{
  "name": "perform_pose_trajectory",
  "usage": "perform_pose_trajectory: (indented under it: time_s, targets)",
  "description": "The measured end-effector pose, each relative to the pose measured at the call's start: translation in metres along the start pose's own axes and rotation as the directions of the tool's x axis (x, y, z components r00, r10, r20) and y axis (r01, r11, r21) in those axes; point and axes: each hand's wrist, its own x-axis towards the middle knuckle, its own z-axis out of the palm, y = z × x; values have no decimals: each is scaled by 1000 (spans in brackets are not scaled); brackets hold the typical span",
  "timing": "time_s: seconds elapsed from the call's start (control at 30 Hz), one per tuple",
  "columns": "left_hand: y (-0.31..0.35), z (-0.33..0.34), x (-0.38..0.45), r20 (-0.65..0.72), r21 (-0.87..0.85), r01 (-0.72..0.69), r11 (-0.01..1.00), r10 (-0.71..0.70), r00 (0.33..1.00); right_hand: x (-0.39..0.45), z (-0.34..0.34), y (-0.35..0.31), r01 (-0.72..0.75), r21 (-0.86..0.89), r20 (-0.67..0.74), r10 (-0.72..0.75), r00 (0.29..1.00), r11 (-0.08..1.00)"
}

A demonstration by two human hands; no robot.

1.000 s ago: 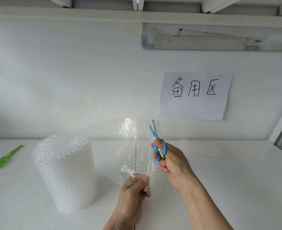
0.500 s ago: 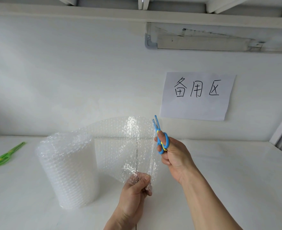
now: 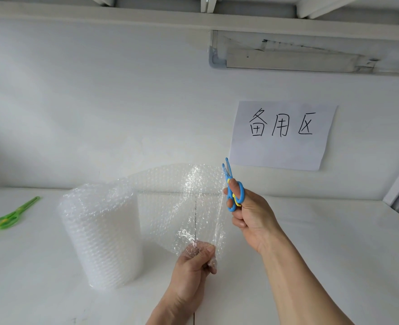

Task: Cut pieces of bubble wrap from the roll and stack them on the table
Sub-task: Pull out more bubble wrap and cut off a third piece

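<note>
No cut pieces stacked on the table (image 3: 334, 242) yet; your left hand (image 3: 191, 263) pinches the bubble wrap sheet (image 3: 175, 198) pulled off the roll (image 3: 100, 235) (near corner), right hand (image 3: 252, 214) grips the blue scissors (image 3: 232, 186), blades barely parted at its far edge.

— What colours do you make out?

— A clear, bubble-dotted plastic wrap roll (image 3: 102, 240), and its loose sheet (image 3: 182, 202) the same see-through dimpled pattern. Small blue plastic scissors with a yellow spot at the handles (image 3: 233, 191).

— And off to the side?

— Bright green plastic scissors (image 3: 14, 215) on the plain white table (image 3: 334, 242). A white paper sign (image 3: 283, 134) carries black handwritten characters (three of them).
</note>
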Motion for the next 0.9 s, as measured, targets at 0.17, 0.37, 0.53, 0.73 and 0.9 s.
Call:
perform_pose_trajectory:
  time_s: [0.17,0.37,0.53,0.73,0.9]
  targets:
    - [2,0,-2,1,3,-12,1000,12,1000,1,-1,-2,12,-18,6,-12,1000,1000]
    - [1,0,-2,11,-4,-11,1000,11,1000,3,-3,-5,22,11,-16,-21,1000,1000]
    - [0,-1,-1,9,2,-6,1000,6,1000,6,-4,-15,50,55,-51,-47,998,997]
    - [0,-2,1,-14,-13,-11,1000,11,1000,5,-14,-22,26,-33,-43,-28,999,999]
    - [0,1,2,-39,-54,-12,998,10,999,-7,-31,12,-82,-180,-106,64,992,980]
